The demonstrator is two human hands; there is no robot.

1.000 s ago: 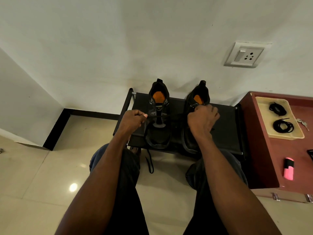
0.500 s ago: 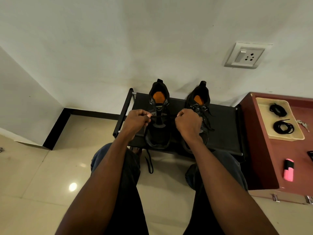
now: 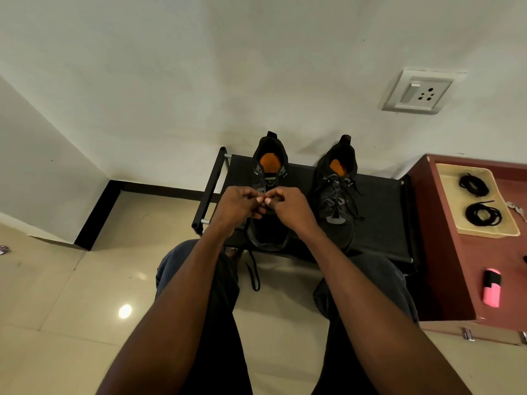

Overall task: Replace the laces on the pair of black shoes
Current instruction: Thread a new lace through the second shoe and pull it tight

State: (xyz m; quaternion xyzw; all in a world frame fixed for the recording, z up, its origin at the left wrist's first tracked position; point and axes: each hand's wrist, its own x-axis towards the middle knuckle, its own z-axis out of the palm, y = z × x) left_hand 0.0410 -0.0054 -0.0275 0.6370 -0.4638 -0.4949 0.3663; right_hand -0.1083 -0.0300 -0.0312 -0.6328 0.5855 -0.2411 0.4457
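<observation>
Right hand (image 3: 293, 210) now leaving right shoe (image 3: 336, 195), joining left hand (image 3: 238, 208) over left shoe (image 3: 269, 178). Both hands curling, fingertips meeting, pinching its lace, I judge. Old lace end (image 3: 254, 275) hanging below hands. Unlacing beginning; new laces (image 3: 483, 214) waiting far right.

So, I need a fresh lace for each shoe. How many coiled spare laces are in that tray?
2. Both lie in the beige tray on the red cabinet: one coil at the far end, one nearer the person. None seems hidden.

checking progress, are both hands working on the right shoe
No, the left hand and right hand meet over the left shoe; the right shoe sits untouched.
</observation>
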